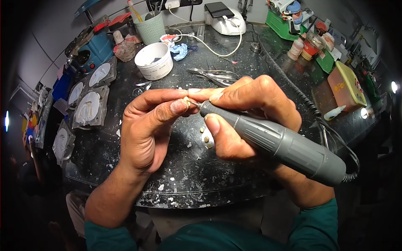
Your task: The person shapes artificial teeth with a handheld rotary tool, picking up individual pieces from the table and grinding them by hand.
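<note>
My right hand (261,100) is wrapped around a grey rotary handpiece (289,146), which slants from the lower right up to the middle. Its thin metal bit (194,102) points left at the fingertips of my left hand (144,125). Between that thumb and index finger is a small pale piece (186,100), mostly covered by the fingers, so its kind is unclear. The two index fingertips meet or nearly meet above the bit. Below my hands, several small yellowish tooth-like pieces (206,139) lie on a white bit on the black worktable (184,175).
A white tub (155,71) and a green cup (150,29) stand at the back left. Metal hand tools (215,76) lie beyond my hands. Open metal flasks (90,108) line the left side. A coiled cord (293,83) runs down the right, near a yellow-lidded box (345,85).
</note>
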The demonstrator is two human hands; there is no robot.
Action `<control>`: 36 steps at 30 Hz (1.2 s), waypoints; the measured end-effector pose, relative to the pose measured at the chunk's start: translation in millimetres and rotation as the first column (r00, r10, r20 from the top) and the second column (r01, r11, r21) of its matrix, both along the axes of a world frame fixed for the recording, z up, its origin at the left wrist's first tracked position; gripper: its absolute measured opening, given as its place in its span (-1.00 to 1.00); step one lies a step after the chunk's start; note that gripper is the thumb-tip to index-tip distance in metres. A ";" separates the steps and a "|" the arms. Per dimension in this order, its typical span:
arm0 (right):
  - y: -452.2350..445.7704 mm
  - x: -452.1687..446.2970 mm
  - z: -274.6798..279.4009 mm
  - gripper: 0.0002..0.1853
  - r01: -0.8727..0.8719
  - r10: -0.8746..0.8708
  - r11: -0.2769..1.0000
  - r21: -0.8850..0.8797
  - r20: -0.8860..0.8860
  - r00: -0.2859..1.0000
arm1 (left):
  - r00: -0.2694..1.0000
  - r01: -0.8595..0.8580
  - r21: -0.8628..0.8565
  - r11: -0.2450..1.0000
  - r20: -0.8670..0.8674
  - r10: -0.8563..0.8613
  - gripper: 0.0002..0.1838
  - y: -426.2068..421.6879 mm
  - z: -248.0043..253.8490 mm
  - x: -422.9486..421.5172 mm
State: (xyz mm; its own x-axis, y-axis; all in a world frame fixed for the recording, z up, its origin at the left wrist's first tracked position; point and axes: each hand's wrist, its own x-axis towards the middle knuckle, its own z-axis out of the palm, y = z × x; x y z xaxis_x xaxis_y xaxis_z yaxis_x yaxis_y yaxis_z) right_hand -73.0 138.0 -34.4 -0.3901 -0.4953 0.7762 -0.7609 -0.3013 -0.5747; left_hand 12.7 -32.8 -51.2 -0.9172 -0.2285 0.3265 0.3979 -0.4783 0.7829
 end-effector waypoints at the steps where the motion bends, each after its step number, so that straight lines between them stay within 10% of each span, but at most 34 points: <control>1: -0.1 -0.4 0.6 -0.72 0.008 -0.008 1.000 0.001 -0.010 1.000 | 1.000 0.002 -0.004 1.000 0.004 -0.002 -0.84 -0.6 0.2 0.0; 6: -13.8 0.3 -7.4 -0.77 0.093 -0.074 0.969 -0.229 0.090 0.993 | 1.000 0.006 -0.027 1.000 0.003 -0.006 -0.84 -1.7 0.2 -1.1; 16: 2.6 -16.3 7.7 -0.84 0.082 -0.076 0.989 -0.126 0.053 0.996 | 0.958 -0.199 -0.208 0.958 0.165 0.235 -0.85 -1.9 2.9 -7.5; 20: 13.8 -29.9 8.2 -0.84 0.094 -0.089 0.989 -0.113 0.053 0.995 | 0.931 -0.199 -0.881 0.430 -0.033 0.363 -0.90 -6.5 -2.3 -8.6; 27: 13.5 -36.0 -1.0 -0.84 0.068 -0.064 0.992 -0.103 0.039 0.997 | 0.932 -0.086 -0.990 0.109 -0.041 0.359 -0.88 -4.3 -16.7 -9.1; 36: 13.1 -37.6 -3.6 -0.83 0.054 -0.050 0.994 -0.100 0.038 0.998 | 0.923 -0.093 -0.973 0.212 -0.004 0.385 -0.84 -1.3 -17.5 -10.6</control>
State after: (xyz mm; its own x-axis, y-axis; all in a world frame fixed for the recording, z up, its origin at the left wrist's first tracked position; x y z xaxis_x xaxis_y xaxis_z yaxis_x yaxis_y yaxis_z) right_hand -110.6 151.1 -38.0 -0.4410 -0.3938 0.8065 -0.7570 -0.3194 -0.5700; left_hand 2.1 -34.1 -68.7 -0.9472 -0.1084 0.3019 0.1192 0.7547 0.6451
